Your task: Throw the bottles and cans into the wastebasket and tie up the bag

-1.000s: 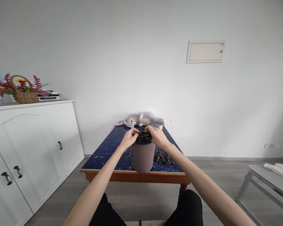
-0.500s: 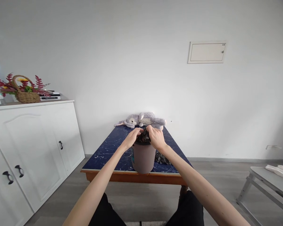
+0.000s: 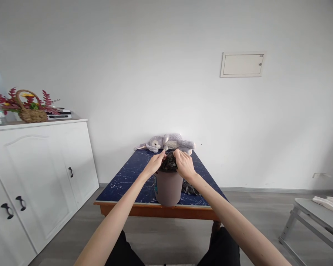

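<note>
A brownish-grey trash can (image 3: 168,188) stands upright at the front edge of the blue table. Black plastic trash bag (image 3: 170,162) material bunches up at its mouth. On the left side of the rim, my left hand (image 3: 155,162) is closed on the bag, its thumb pointing up. My right hand (image 3: 184,162) pinches the bag at the right side, fingers curled. How far the bag reaches down inside the can is hidden. Another crumpled black plastic bag (image 3: 189,189) lies on the table to the right of the can, partly behind my right forearm.
A grey plush rabbit (image 3: 172,142) lies along the table's (image 3: 127,177) far edge by the wall. White cabinets (image 3: 44,177) with a flower basket (image 3: 32,113) on top stand at left. A grey stool (image 3: 319,212) with white cloth is at right.
Both hands stay at the can's mouth with only slight shifts of the fingers on the bag. The view has tilted a little, so everything sits slightly lower.
</note>
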The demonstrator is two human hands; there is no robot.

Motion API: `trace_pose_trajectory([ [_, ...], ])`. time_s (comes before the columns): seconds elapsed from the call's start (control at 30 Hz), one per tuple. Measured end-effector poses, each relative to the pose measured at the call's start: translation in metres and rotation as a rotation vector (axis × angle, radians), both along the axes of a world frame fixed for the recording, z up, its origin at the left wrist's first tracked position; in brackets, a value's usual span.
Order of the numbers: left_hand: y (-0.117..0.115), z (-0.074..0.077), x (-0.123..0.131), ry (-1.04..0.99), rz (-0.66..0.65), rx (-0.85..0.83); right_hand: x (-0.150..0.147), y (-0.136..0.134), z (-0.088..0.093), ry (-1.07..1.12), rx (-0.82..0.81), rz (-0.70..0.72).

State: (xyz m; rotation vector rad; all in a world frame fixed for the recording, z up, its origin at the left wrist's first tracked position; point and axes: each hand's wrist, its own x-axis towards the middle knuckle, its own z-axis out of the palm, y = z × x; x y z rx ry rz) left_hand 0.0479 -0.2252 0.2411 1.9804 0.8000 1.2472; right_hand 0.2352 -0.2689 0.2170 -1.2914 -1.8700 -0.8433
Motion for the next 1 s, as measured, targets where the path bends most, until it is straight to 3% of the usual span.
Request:
trace_pose_trajectory([
  [0.57,-0.016,0.003,0.001,0.108,-0.152,0.151,-0.006,0.001,-0.001,-0.006,-0.006,-0.08],
  [1.0,-0.013,0.008,0.014,0.023,-0.122,-0.026,-0.002,0.002,-0.005,-0.018,-0.047,-0.056],
])
